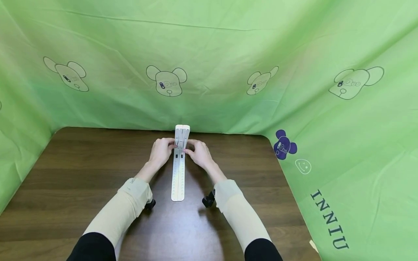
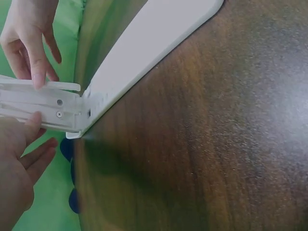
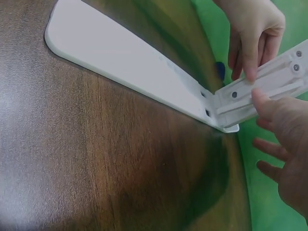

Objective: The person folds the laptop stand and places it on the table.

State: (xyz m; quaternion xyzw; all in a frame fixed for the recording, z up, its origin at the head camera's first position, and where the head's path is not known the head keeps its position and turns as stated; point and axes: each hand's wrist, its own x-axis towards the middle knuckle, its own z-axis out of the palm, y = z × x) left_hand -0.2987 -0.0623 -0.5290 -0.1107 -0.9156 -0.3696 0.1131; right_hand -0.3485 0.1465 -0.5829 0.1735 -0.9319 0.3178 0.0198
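Observation:
A long white plastic folding stand (image 1: 178,177) with a hinge lies along the table's middle. Its long section is low over the table, while the shorter far section tilts upward, as both wrist views show. My left hand (image 1: 160,152) pinches the left edge of that raised section, thumb on the inner face. On the opposite edge my right hand (image 1: 201,155) does the same, its thumb (image 3: 262,103) on the inner face and the other fingers behind or spread. Screws and ribs show on the inner face. The parts behind the raised section are hidden.
The dark wooden table (image 1: 81,174) ends just beyond the stand. A green printed curtain (image 1: 212,47) hangs behind and along both sides. Black wrist mounts (image 1: 209,199) stick out below the light sleeves.

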